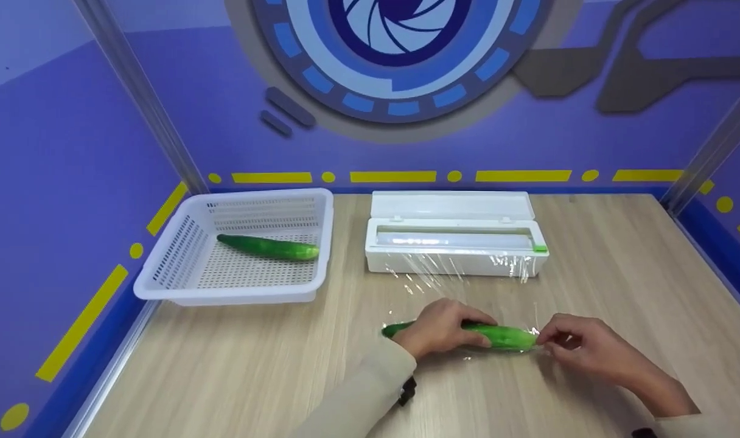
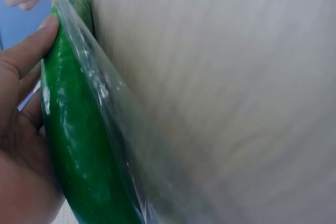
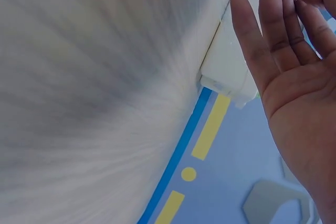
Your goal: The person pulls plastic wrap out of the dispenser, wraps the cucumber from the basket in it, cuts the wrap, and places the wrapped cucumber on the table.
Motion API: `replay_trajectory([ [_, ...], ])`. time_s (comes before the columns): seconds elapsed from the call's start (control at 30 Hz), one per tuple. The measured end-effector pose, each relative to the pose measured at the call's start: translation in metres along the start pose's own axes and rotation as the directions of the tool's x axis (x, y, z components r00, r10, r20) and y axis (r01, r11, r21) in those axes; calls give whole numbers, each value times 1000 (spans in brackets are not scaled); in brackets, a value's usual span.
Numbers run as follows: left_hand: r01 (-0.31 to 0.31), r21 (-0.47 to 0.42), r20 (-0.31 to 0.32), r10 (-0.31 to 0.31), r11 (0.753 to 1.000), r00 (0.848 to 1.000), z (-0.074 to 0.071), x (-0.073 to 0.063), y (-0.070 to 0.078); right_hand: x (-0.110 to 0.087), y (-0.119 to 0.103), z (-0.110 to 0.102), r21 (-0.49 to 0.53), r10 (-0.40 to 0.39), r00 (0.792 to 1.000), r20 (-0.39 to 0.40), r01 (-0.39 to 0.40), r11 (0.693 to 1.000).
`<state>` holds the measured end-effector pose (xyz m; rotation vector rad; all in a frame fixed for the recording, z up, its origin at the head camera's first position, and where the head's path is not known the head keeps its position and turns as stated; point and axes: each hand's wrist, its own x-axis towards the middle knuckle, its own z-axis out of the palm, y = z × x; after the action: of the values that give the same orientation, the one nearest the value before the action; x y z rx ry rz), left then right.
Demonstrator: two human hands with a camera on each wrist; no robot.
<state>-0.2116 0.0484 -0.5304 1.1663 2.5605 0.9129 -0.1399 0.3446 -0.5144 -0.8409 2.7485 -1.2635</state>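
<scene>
On the table, a green cucumber (image 1: 505,337) lies crosswise with clear cling film (image 2: 105,85) around it. My left hand (image 1: 442,328) grips the cucumber near its middle, thumb on the near side and fingers over the far side. At the cucumber's right end, my right hand (image 1: 589,348) pinches the film between thumb and forefinger. In the left wrist view the film is drawn taut along the cucumber towards those fingertips. Behind the hands stands a white cling film box (image 1: 458,263) with its lid raised and the roll (image 1: 452,238) showing; film trails over its front.
To the left is a white perforated basket (image 1: 236,297) holding another cucumber (image 1: 268,247). A green piece (image 1: 540,248) sits at the box's right end. Blue-purple panels (image 1: 53,182) wall the table (image 1: 236,377) at the back and sides.
</scene>
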Motion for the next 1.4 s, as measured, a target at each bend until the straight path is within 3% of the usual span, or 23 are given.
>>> replay_trajectory([
  [0.37,-7,-17,-9,7,1000,1000,1,-2,1,4,-6,1,-60,119,992,-40,-121,991],
  [0.53,-6,-9,-11,6,1000,1000,0,-2,0,12,-2,8,-104,-6,992,-126,-7,995],
  [0.63,-6,5,-5,6,1000,1000,0,-1,2,18,3,11,-117,-41,990,-138,25,993],
  [0.97,-19,19,6,19,1000,1000,-1,-1,4,29,20,11,-119,11,999,-52,-17,993],
  [1.2,-31,30,11,31,999,999,-2,1,5,23,23,4,-121,-69,995,-67,61,991],
  [1.4,-37,19,17,36,999,999,-3,0,6,27,26,9,-138,-38,999,-33,33,990],
])
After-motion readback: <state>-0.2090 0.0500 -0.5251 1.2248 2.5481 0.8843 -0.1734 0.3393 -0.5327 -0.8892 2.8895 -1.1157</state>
